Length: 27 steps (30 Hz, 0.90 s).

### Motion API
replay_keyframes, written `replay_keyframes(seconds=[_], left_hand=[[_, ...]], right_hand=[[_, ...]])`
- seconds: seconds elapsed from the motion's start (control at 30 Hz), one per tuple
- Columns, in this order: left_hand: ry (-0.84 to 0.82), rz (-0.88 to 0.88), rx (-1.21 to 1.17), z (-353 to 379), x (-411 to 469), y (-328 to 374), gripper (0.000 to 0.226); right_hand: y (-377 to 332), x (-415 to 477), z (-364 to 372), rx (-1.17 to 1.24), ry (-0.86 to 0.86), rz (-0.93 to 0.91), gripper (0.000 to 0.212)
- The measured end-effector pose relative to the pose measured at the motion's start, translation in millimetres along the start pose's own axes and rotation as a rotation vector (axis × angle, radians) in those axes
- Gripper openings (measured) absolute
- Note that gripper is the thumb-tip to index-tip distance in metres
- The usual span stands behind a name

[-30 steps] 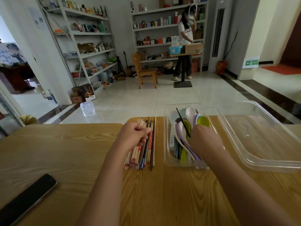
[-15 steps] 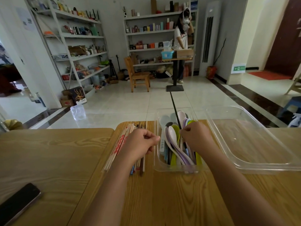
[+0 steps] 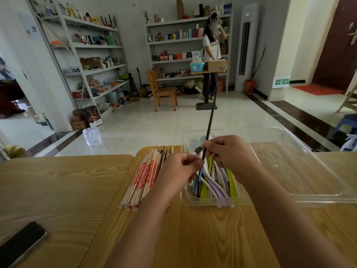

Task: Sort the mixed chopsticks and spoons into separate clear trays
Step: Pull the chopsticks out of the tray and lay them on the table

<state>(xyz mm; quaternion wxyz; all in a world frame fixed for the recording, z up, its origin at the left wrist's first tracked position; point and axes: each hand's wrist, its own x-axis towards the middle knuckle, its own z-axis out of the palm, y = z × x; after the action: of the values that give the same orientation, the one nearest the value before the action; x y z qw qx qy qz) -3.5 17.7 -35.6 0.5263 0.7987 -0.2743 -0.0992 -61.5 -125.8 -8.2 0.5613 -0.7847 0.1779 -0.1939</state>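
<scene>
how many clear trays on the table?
2: the small tray holding spoons at centre, and the large tray right of it. Chopsticks may hide another.

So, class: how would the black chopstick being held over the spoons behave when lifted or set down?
Probably stiff: the chopstick stands straight above the right hand with no sag. Likely light, since a fingertip pinch holds it up. Its thin shaft may roll on the table.
</scene>
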Motion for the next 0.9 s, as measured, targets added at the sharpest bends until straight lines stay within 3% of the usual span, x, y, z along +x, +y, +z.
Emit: replay_keyframes(seconds=[0.23, 0.47, 0.7, 0.9], left_hand=[[-0.006, 0.006, 0.047, -10.7, 1.1, 0.3, 0.01], [0.214, -0.215, 0.303, -82.6, 3.9, -34.0, 0.015], [0.119, -0.512, 0.406, -117.1, 9.3, -77.0, 0.011], [0.006, -0.566, 0.458, -109.5, 8.8, -81.3, 0.019]], right_hand=[[-0.9, -1.4, 3.5, 0.055, -0.031, 0.017, 0.033], [3.7, 4.6, 2.3, 0.055, 0.028, 0.049, 0.027], [7.8, 6.9, 1.9, 0.013, -0.003, 0.063, 0.03], [9.7, 7.8, -3.1, 0.024, 0.005, 0.045, 0.028]])
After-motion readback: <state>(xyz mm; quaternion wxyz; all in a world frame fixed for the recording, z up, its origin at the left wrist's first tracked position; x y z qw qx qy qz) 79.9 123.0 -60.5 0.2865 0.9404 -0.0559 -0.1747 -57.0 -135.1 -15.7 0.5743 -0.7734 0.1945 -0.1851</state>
